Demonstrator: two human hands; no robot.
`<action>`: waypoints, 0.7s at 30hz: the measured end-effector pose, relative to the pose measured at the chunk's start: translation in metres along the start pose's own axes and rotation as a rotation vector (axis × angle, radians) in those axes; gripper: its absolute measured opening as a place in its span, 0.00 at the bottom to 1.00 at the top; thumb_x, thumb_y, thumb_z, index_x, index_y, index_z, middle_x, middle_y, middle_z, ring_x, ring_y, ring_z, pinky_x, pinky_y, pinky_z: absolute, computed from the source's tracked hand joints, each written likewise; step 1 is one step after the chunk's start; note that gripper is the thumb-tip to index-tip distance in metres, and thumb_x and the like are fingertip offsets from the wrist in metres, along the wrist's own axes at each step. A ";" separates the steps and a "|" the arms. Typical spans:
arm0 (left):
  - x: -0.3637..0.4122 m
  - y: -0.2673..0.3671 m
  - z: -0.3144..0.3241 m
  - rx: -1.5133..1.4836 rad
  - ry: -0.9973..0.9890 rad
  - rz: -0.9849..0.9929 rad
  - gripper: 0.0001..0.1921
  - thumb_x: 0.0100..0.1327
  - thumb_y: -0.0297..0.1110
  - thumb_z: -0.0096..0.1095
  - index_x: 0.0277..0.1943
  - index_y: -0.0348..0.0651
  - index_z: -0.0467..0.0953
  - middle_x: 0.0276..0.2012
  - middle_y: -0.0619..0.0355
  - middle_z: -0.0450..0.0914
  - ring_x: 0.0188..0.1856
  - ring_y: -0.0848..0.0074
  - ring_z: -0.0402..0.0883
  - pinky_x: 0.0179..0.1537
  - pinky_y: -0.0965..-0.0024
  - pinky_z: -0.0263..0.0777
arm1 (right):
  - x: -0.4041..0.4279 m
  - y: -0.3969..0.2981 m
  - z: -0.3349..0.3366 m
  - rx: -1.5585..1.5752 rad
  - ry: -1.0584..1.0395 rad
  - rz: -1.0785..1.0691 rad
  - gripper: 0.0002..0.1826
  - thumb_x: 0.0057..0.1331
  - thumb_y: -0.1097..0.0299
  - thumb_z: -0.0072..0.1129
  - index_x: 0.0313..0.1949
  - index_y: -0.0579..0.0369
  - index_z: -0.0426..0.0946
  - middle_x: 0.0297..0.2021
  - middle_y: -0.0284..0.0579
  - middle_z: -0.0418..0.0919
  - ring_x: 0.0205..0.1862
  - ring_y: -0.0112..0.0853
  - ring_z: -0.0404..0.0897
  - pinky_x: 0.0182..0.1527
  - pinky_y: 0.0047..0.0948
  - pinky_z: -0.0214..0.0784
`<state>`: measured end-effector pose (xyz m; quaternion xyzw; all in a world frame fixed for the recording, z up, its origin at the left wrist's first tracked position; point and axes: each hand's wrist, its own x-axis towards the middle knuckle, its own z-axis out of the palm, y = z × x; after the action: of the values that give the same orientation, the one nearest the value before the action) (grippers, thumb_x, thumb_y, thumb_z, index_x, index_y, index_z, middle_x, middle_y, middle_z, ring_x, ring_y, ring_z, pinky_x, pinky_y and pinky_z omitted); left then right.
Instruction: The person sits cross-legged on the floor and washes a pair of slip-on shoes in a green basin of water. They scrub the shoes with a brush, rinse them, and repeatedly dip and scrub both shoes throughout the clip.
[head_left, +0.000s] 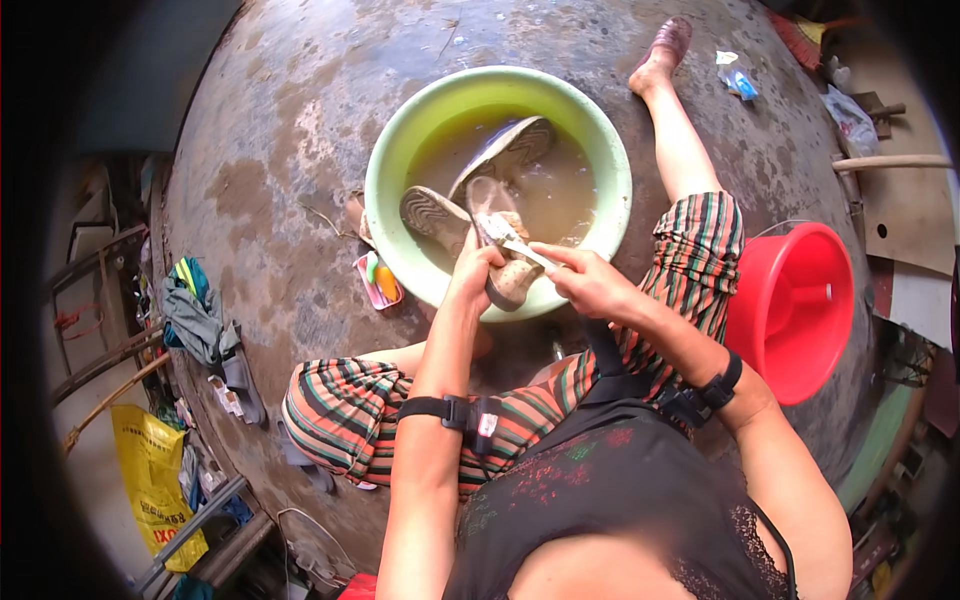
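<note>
A light green plastic basin (619, 225) holds murky brown water. My left hand (475, 274) grips a wet, beige-and-grey shoe (511, 281) at the basin's near side. In my right hand (589, 279) is a white-handled brush (529, 252), its head against the shoe's upper, with some white foam there. Another shoe with a patterned sole (433, 213) lies in the water to the left. Beyond it, a shoe with a blue edge (506, 150) rests tilted on its side, partly under water.
A red plastic bucket (795, 315) lies tipped at the right. Left of the basin stands a small pink tray (381, 281) with green and orange items. Grey clothing (193, 319), slippers (241, 382) and a yellow bag (154, 480) are at the left; a crumpled wrapper (736, 75) lies at upper right.
</note>
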<state>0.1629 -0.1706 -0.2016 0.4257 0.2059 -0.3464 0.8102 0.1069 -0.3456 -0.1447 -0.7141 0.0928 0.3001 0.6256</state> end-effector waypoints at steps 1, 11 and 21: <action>-0.003 0.001 0.005 0.012 -0.036 -0.023 0.40 0.39 0.12 0.37 0.62 0.43 0.51 0.51 0.48 0.65 0.49 0.60 0.70 0.47 0.62 0.72 | 0.005 0.001 0.001 -0.124 0.053 -0.081 0.23 0.61 0.69 0.45 0.57 0.55 0.64 0.37 0.44 0.68 0.37 0.27 0.67 0.38 0.24 0.58; -0.011 0.007 0.016 0.013 -0.021 0.039 0.43 0.37 0.11 0.36 0.64 0.45 0.50 0.51 0.49 0.66 0.49 0.64 0.71 0.43 0.66 0.73 | 0.017 0.001 0.005 -0.166 0.187 -0.356 0.22 0.59 0.69 0.46 0.54 0.62 0.65 0.49 0.57 0.71 0.51 0.41 0.72 0.53 0.31 0.61; -0.017 0.000 0.022 0.237 -0.108 0.024 0.44 0.38 0.13 0.39 0.66 0.45 0.50 0.51 0.55 0.69 0.45 0.74 0.73 0.41 0.77 0.70 | 0.049 0.005 -0.011 -0.349 0.386 -0.222 0.21 0.61 0.66 0.44 0.53 0.58 0.66 0.47 0.55 0.72 0.48 0.44 0.73 0.51 0.34 0.63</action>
<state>0.1517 -0.1827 -0.1786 0.5015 0.1146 -0.3809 0.7683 0.1468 -0.3450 -0.1749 -0.8608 0.0786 0.0995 0.4929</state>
